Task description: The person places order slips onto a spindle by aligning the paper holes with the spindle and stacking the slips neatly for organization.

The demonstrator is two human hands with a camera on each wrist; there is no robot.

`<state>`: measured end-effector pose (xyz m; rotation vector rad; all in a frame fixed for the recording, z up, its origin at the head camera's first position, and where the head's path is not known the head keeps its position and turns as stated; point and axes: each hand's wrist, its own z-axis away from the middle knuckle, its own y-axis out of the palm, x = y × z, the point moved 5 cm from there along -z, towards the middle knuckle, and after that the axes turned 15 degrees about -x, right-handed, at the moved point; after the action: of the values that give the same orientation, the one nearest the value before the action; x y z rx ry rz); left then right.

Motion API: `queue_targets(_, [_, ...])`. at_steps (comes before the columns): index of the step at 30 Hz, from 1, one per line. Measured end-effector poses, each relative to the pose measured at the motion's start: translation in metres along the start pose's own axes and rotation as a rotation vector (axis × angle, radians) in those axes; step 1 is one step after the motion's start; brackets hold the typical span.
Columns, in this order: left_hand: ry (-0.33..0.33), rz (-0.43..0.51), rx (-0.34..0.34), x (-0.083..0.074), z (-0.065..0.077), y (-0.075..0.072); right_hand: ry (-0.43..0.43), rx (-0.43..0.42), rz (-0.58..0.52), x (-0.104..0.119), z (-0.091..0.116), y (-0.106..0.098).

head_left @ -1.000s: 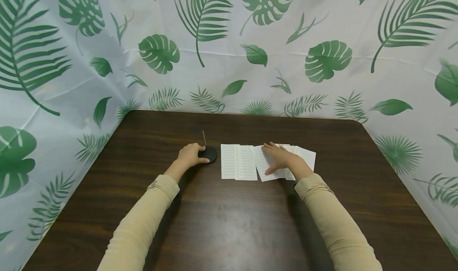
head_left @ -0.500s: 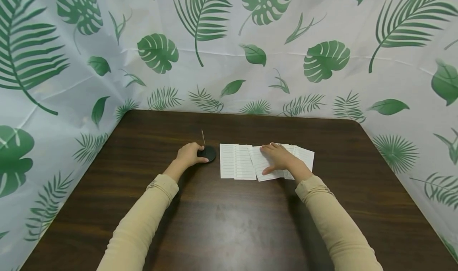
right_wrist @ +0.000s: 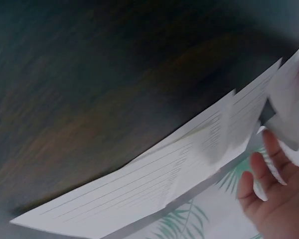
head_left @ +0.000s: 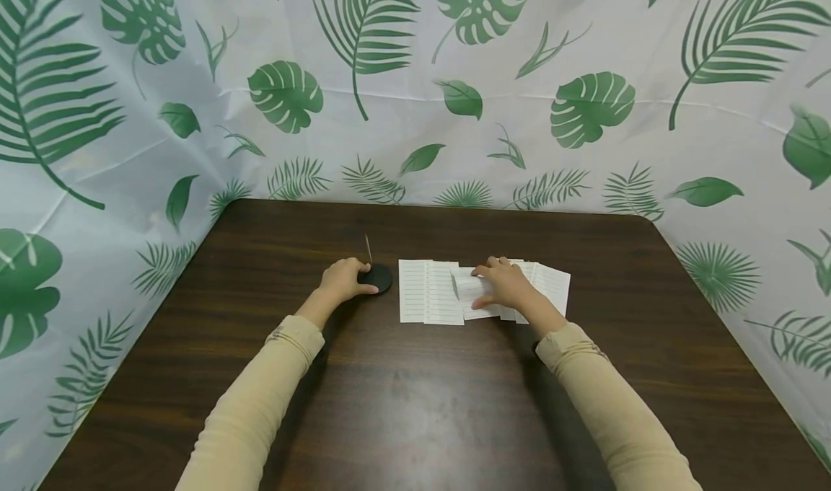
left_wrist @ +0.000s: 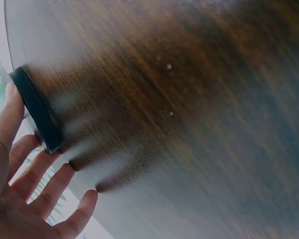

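A receipt spike (head_left: 380,280), a thin upright metal rod on a round black base, stands left of a row of paper slips. My left hand (head_left: 340,280) holds its base (left_wrist: 37,112) at the edge between thumb and fingers. White lined slips (head_left: 443,293) overlap in a row across the table. My right hand (head_left: 508,283) pinches one lined slip (head_left: 472,289) from the middle of that row, and the paper bows up between thumb and fingers. In the right wrist view the bent slip (right_wrist: 289,99) rises above the others, its far part cut off by the frame.
The dark wooden table (head_left: 415,397) reaches back to a white cloth (head_left: 402,130) printed with green leaves, which also hangs along both sides. More slips (head_left: 553,289) lie fanned to the right of my right hand.
My right hand's thumb and fingers have drawn closer together, and the flat slip under them has buckled upward. The left hand stays at the spike's base.
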<state>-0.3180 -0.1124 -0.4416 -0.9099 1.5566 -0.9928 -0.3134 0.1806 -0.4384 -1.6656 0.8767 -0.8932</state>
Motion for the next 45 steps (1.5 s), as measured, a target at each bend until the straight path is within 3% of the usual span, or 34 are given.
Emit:
queue_targets(8, [0.003,-0.002,-0.005,-0.002,0.0,0.0,0.179,0.075,-0.154,0.001,0.004,0.003])
queue_targets(14, [-0.001,0.002,-0.001,-0.003,0.001,0.0,0.301,0.025,-0.308,0.004,0.006,0.004])
queue_targets(20, [-0.004,0.013,-0.005,-0.001,0.002,0.001,0.403,-0.023,-0.352,0.004,0.008,0.007])
queue_targets(27, [-0.007,0.012,-0.005,-0.001,0.002,0.0,0.485,-0.136,-0.393,0.0,0.009,0.004])
queue_targets(35, [-0.005,0.001,-0.006,0.0,0.002,-0.002,0.592,-0.128,-0.498,-0.002,0.01,0.004])
queue_targets(42, [-0.004,-0.001,-0.011,-0.001,0.001,-0.002,0.717,-0.168,-0.739,0.002,0.011,-0.001])
queue_targets(45, [-0.01,-0.004,-0.004,-0.001,0.0,-0.002,0.742,-0.154,-0.774,0.004,0.012,-0.002])
